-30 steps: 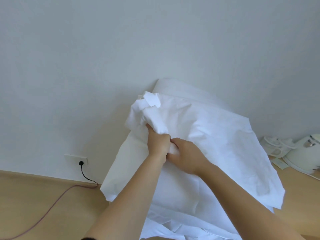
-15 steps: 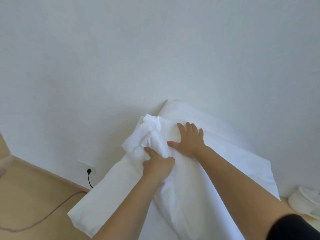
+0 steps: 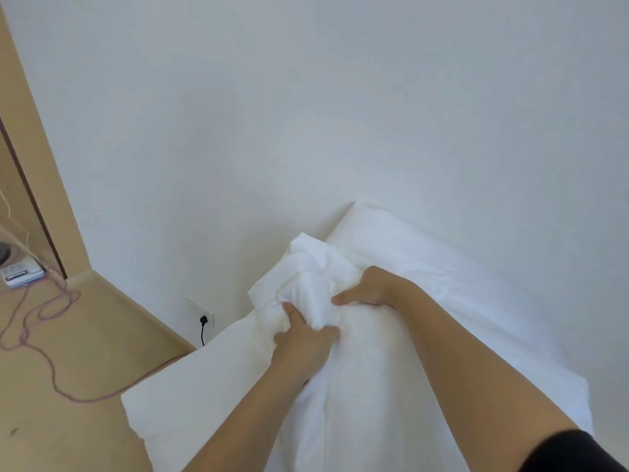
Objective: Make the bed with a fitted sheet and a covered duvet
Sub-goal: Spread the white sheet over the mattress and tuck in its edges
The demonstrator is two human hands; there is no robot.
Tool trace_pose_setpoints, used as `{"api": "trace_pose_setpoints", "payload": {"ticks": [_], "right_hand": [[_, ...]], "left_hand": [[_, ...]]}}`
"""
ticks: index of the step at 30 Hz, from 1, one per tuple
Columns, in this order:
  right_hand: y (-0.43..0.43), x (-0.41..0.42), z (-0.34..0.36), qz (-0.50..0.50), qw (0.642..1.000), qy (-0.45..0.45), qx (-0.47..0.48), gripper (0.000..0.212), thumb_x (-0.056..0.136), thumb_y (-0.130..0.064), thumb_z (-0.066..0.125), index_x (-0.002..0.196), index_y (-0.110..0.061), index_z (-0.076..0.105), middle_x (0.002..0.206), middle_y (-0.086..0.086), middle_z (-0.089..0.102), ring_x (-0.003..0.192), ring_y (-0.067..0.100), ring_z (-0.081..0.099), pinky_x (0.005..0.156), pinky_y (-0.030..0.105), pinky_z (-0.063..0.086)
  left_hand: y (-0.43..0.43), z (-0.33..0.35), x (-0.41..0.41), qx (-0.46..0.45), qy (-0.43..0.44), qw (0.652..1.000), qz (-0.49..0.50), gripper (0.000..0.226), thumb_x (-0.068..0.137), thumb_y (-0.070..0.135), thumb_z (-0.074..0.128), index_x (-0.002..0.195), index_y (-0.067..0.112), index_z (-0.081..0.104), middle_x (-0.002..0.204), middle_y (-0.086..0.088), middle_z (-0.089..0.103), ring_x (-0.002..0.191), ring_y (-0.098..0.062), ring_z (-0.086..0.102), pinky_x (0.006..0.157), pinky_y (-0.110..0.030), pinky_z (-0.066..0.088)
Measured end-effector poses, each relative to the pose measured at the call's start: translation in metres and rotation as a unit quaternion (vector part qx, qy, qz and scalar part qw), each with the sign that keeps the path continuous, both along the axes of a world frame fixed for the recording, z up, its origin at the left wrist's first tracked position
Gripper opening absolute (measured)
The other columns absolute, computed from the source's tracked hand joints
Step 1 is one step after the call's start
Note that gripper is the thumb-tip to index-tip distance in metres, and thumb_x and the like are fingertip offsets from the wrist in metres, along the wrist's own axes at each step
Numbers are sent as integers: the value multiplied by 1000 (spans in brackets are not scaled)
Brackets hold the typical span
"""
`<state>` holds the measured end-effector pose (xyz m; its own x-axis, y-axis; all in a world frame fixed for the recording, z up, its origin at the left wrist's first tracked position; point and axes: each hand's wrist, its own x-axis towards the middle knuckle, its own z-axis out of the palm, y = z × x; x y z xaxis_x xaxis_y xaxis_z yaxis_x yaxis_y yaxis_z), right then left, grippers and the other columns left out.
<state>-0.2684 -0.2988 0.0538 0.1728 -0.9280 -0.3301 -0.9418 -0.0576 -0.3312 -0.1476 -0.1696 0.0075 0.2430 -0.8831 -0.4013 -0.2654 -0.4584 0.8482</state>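
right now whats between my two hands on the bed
A bunched ridge of white fabric lies between the left hand, which grips it, and the right hand, which touches its right side. The head view shows no bare gap.

Both bare arms reach forward; the left hand [image 3: 303, 340] clenches a bunched white fabric fold [image 3: 306, 277], the right hand [image 3: 369, 287] beside it, thumb outstretched, fingers buried.

white sheet [image 3: 315, 267], white wall [image 3: 306, 97], tan floor [image 3: 85, 342], purple cable [image 3: 81, 400], black sleeve [image 3: 578, 453]
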Motion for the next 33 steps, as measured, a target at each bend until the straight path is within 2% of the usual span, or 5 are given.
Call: {"api": "trace_pose_setpoints", "payload": {"ticks": [5,11,17,23,33], "right_hand": [[13,13,-11,30,992,114,-40,78,64,-64,67,127,-21,51,132,3,52,122,26,47,100,40,40],[32,16,6,10,999,39,3,73,68,-46,76,123,-8,45,111,4,55,94,22,52,78,32,44],[64,32,46,-14,986,-112,120,18,77,-33,72,80,-18,64,64,0,56,52,16,52,53,21,41],[131,56,106,4,982,-191,2,31,74,-28,74,96,-8,65,78,6,61,61,20,54,55,23,40],[330,182,168,136,933,-325,-72,34,70,-26,77,96,-9,61,86,8,67,67,22,63,58,25,46]], "left_hand": [[5,7,6,-40,51,998,14,74,83,37,49,146,15,18,135,-27,42,118,-40,49,102,-49,41],[19,0,18,-94,41,992,78,64,91,13,52,147,20,21,125,-11,55,111,-28,55,86,-33,47],[40,12,35,-148,77,979,116,46,86,15,42,130,24,47,113,-5,60,102,-27,57,86,-39,50],[82,58,57,-266,76,947,160,43,89,14,43,127,34,45,96,22,54,84,-1,54,47,-15,42],[287,121,181,-384,-18,888,252,37,90,18,48,125,29,51,108,9,62,96,-17,59,75,-33,50]]}}
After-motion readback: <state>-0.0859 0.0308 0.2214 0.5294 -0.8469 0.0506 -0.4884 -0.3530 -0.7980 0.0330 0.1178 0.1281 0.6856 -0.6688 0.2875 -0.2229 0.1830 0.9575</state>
